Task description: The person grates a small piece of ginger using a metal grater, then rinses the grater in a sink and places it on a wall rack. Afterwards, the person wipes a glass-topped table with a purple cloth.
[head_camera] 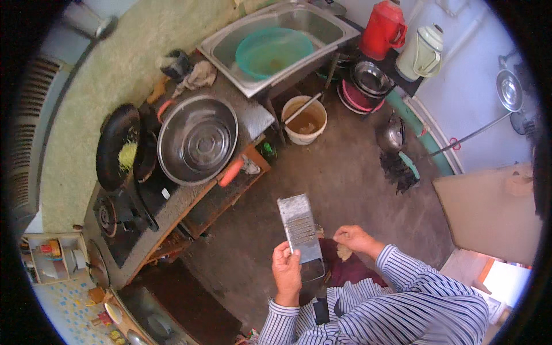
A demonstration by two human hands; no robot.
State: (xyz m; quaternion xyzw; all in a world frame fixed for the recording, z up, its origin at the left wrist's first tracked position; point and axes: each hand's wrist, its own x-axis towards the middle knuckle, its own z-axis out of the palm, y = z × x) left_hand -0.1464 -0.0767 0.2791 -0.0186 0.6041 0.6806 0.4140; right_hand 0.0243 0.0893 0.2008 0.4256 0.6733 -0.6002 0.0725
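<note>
A flat metal grater (302, 226) with a wire-like handle loop is gripped at its edge by my left hand (287, 267), tilted above the floor. My right hand (353, 239) is raised to the right of the grater, apart from it, with its fingers bent together; whether anything small is between them cannot be told. At the left, a black wok (113, 166) on the stove holds a heap of pale green shreds (127, 156). Beside it stands a wide, shiny metal basin (202, 144) on the counter.
A steel sink (254, 88) holds a green plastic basin (276, 51). Below stands a white bucket (304, 136) with murky liquid. Two thermos flasks, one red (383, 32) and one pale (420, 54), stand at the upper right. A kettle (391, 133) and a brush (399, 170) are on the floor.
</note>
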